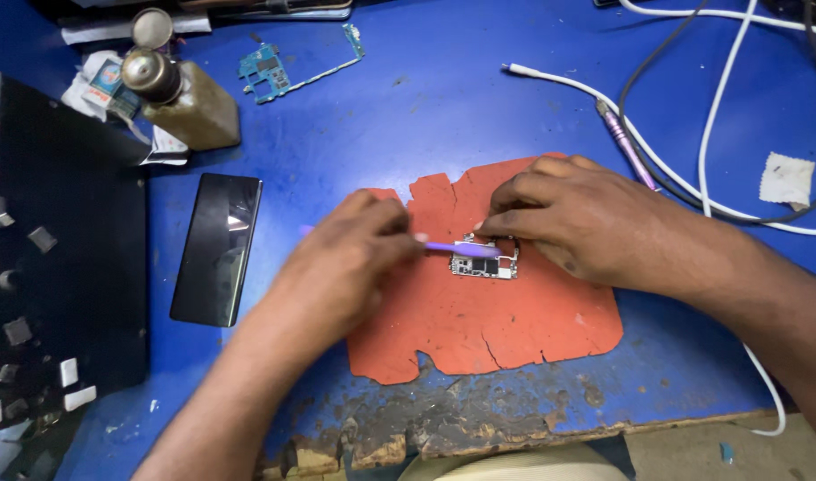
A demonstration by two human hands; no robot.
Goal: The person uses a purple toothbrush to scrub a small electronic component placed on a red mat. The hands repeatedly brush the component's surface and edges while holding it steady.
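While my right hand [564, 214] pins the circuit board [484, 261], my left hand [354, 258], at nine o'clock, grips a purple tool [457, 248] against it.

Circuit board [484, 261]: small, rectangular, with silver shields and dark chips; lies flat on the orange mat, in its upper middle, nearer the far edge than the near edge.
Purple tool [461, 248]: slim, light purple stick; lies nearly level, its tip over the circuit board's upper edge, its rear end hidden in a fist.
Orange mat [515, 330]: flat, with ragged, cracked edges; lies on the blue bench, near its worn front edge.
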